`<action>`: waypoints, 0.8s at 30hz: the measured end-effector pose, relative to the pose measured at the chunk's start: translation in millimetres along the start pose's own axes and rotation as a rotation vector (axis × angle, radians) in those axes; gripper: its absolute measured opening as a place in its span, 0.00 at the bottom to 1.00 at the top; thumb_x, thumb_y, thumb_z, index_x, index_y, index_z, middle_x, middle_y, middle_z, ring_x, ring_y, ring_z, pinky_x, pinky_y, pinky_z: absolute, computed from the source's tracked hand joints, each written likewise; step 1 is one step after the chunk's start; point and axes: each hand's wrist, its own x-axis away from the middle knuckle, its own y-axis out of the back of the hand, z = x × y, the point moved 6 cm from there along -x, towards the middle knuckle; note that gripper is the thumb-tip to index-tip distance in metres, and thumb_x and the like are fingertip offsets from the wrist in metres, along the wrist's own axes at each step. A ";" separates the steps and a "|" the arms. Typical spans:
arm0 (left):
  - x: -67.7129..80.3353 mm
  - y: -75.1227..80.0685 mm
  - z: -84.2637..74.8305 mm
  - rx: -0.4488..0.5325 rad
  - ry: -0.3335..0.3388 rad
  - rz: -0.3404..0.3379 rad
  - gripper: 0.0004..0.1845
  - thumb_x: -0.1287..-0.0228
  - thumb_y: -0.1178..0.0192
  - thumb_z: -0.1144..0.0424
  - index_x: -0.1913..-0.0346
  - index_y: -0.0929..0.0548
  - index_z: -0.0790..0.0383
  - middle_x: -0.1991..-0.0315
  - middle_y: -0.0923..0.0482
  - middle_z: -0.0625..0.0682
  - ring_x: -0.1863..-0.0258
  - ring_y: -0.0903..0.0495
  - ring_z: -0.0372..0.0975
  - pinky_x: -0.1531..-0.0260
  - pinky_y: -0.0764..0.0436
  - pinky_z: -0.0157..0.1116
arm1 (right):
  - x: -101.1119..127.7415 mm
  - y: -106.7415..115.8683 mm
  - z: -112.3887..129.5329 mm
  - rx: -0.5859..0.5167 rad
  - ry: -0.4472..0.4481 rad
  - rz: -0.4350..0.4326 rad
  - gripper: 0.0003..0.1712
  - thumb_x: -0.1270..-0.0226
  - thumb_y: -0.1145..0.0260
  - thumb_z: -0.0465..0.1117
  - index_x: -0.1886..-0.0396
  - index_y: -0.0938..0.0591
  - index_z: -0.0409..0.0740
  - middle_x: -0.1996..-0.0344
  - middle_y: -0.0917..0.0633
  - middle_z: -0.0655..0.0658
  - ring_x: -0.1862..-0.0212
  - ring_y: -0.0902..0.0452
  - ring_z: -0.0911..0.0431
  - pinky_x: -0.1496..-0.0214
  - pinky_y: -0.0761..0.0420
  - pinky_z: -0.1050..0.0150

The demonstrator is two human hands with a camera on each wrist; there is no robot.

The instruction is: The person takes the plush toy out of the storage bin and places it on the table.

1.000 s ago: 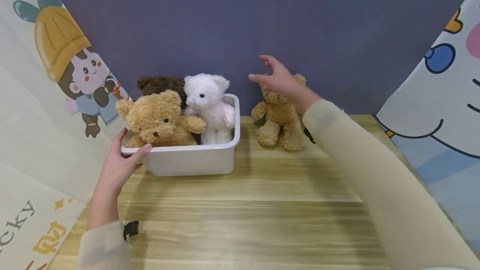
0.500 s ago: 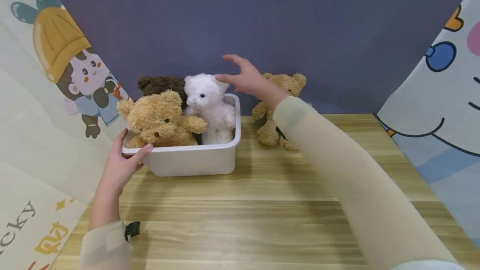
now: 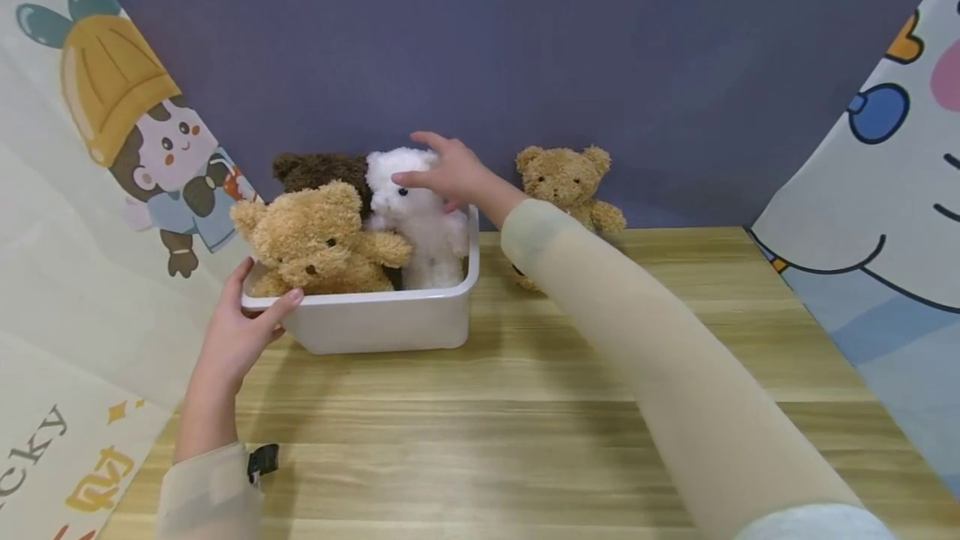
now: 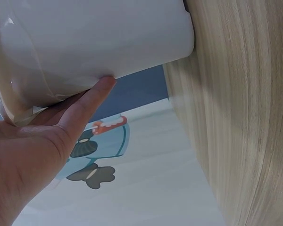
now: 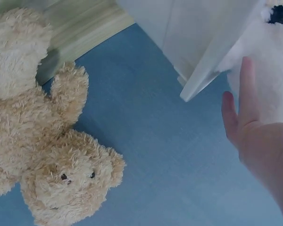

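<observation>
A white plastic bin (image 3: 382,323) stands on the table at the back left. My left hand (image 3: 243,327) grips its front left corner, thumb over the rim and fingers along the outer wall in the left wrist view. Inside sit a tan teddy bear (image 3: 307,232) in front, a dark brown one (image 3: 318,171) behind, and a white teddy bear (image 3: 427,244) at the right. My right hand (image 3: 453,172) is at the white bear's head, thumb and fingers spread, partly covering it. Whether it touches the fur I cannot tell. In the right wrist view, the white bear's body (image 5: 273,75) lies behind the fingers.
Another tan teddy bear (image 3: 562,177) sits right of the bin against the dark blue back panel (image 3: 480,40); my right sleeve covers its lower part. Printed cloth panels (image 3: 67,232) flank the wooden table (image 3: 465,440) on both sides.
My right hand has moved left and slightly down, from in front of the tan bear outside the bin to the white bear's head. My left hand keeps its grip on the bin.
</observation>
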 end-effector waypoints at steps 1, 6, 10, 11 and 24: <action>0.0 -0.2 0.5 0.002 0.002 0.001 0.59 0.26 0.38 0.36 0.12 0.70 0.46 0.15 0.55 0.71 0.34 0.24 0.57 0.54 0.08 0.33 | -0.6 -1.4 0.1 0.005 -0.002 0.001 0.52 0.30 0.29 0.66 0.13 0.47 0.75 0.11 0.60 0.45 0.30 0.25 0.44 0.57 0.06 0.54; -0.2 -0.3 2.1 0.010 0.009 0.000 0.59 0.26 0.38 0.36 0.12 0.71 0.46 0.15 0.56 0.71 0.34 0.25 0.56 0.54 0.09 0.31 | -3.8 -8.2 0.5 -0.014 0.041 0.008 0.52 0.30 0.28 0.64 0.13 0.44 0.71 0.11 0.54 0.44 0.21 0.35 0.45 0.58 0.06 0.55; 0.0 -0.2 2.2 0.011 0.008 -0.002 0.59 0.26 0.38 0.36 0.12 0.71 0.47 0.15 0.56 0.71 0.34 0.24 0.57 0.55 0.08 0.32 | -5.8 -11.6 -0.7 -0.024 0.074 0.006 0.51 0.30 0.26 0.60 0.13 0.41 0.66 0.13 0.48 0.42 0.28 0.27 0.45 0.60 0.06 0.55; 0.0 -0.3 2.2 0.011 0.007 -0.002 0.59 0.26 0.38 0.36 0.12 0.70 0.47 0.15 0.55 0.71 0.34 0.24 0.57 0.55 0.08 0.31 | -5.8 -11.9 -1.1 -0.025 0.077 0.004 0.51 0.30 0.26 0.60 0.14 0.41 0.66 0.13 0.47 0.41 0.29 0.25 0.45 0.60 0.06 0.55; -1.3 0.3 0.8 0.005 0.001 0.006 0.59 0.26 0.38 0.37 0.12 0.71 0.47 0.15 0.55 0.70 0.37 0.23 0.51 0.55 0.09 0.30 | -1.2 -11.0 -5.3 -0.092 0.083 -0.012 0.43 0.25 0.29 0.58 0.16 0.36 0.65 0.15 0.39 0.42 0.64 0.17 0.51 0.57 0.06 0.56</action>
